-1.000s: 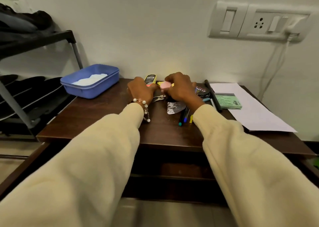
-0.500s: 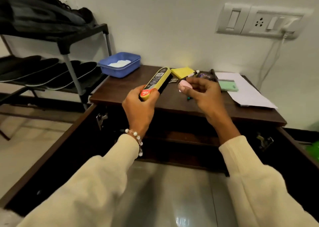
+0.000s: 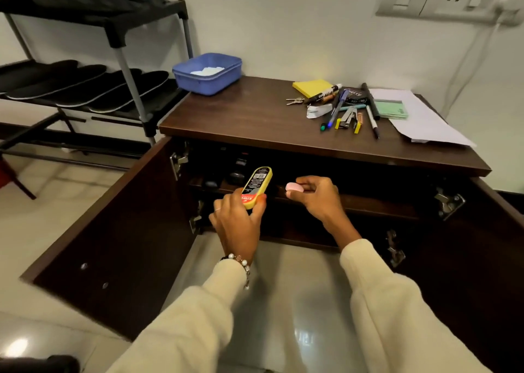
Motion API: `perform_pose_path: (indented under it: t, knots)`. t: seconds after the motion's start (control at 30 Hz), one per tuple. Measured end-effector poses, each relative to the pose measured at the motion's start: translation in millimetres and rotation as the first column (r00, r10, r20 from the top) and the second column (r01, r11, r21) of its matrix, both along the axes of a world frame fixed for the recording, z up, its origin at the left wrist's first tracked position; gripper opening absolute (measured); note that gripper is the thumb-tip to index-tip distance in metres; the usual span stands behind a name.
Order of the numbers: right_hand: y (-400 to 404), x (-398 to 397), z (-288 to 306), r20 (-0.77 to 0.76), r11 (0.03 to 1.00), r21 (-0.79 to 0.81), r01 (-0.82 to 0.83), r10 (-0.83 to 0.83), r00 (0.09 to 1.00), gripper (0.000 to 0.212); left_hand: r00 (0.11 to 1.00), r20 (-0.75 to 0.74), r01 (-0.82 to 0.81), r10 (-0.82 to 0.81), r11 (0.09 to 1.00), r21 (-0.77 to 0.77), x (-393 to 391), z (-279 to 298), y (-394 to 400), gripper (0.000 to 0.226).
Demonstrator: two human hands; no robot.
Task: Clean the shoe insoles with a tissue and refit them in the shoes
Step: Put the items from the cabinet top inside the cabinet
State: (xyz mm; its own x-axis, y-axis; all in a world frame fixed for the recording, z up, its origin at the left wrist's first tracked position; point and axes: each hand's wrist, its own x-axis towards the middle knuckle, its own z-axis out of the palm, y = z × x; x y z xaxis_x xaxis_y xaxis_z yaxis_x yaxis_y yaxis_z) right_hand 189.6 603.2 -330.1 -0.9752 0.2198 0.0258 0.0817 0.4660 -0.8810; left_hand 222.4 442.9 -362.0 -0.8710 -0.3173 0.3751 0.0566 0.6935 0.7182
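Note:
My left hand (image 3: 236, 222) grips a yellow and black shoe polish applicator (image 3: 256, 186) in front of the open cabinet. My right hand (image 3: 314, 198) pinches a small pink oval object (image 3: 294, 186) near the cabinet's inner shelf (image 3: 368, 202). Several black insoles (image 3: 85, 84) lie side by side on the middle shelf of the shoe rack (image 3: 133, 77) at the left. A blue plastic tub (image 3: 208, 73) with white tissue in it stands on the cabinet top's left rear corner. Dark shoes sit on the rack's top shelf.
The wooden cabinet top (image 3: 255, 120) carries a yellow sticky pad (image 3: 312, 86), keys (image 3: 295, 100), pens, a stapler, a green pad (image 3: 392, 108) and white paper (image 3: 425, 123). Both cabinet doors (image 3: 113, 225) stand open. Dark items sit inside on the shelf. The floor is glossy tile.
Both hands lifted the applicator and the pink object off the cabinet top and brought them down in front of the open cabinet. My view has pulled back and tilted down.

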Motion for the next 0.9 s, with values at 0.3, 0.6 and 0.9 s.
perform_pose_path:
  t: [0.3, 0.6, 0.9]
  knots:
    - [-1.0, -73.6, -38.6, 0.040, 0.981, 0.194, -0.002, -0.005, 0.999, 0.050, 0.995, -0.019, -0.094, 0.095, 0.889, -0.449, -93.4, -25.4, 25.6, 0.049]
    - [-11.5, -117.5, -57.0, 0.052, 0.953, 0.301, 0.027, -0.045, 0.998, 0.045, 0.977, 0.070, -0.129, 0.202, 0.820, -0.557, -124.6, -35.4, 24.1, 0.047]
    - [-15.6, -119.5, -63.8, 0.066, 0.933, 0.360, 0.004, -0.029, 0.997, 0.053, 0.968, 0.110, -0.117, 0.227, 0.791, -0.600, -115.6, -32.4, 25.2, 0.048]
